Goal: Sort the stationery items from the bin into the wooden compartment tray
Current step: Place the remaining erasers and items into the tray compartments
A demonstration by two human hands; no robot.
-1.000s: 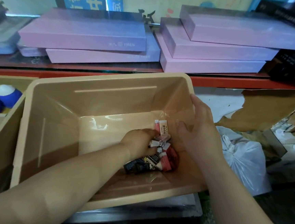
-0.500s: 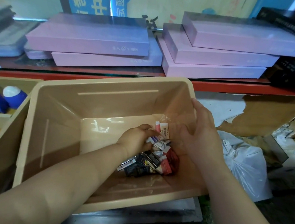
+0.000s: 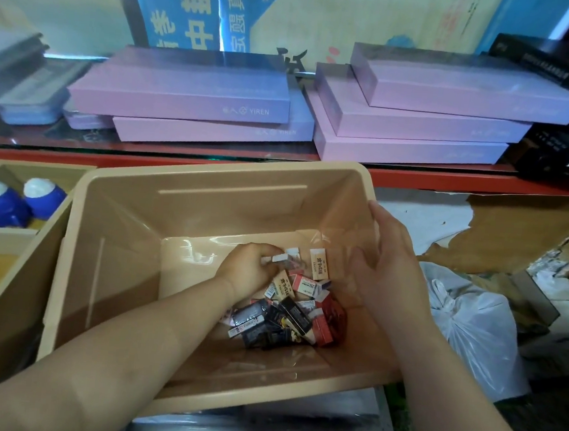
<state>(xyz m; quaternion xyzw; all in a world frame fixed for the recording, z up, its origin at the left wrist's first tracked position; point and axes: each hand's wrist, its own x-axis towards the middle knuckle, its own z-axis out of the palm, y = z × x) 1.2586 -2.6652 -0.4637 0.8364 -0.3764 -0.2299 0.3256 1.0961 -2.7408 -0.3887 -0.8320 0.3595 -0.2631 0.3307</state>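
Observation:
A beige plastic bin fills the middle of the view. In its near right corner lies a heap of small stationery packs: cream erasers, red and white boxes, black packs. My left hand is inside the bin with curled fingers pinching a small grey and white pack at the top of the heap. My right hand rests on the bin's right wall with fingers straight. The wooden compartment tray stands at the left; two blue and white items sit in its far compartment.
Pink and lilac flat boxes are stacked on a red shelf behind the bin. Black boxes stand at the far right. A white plastic bag and torn cardboard lie right of the bin.
My left hand has risen from the heap toward the bin's back with a small pack pinched in its fingers. More of the heap is uncovered. My right hand has stayed on the wall.

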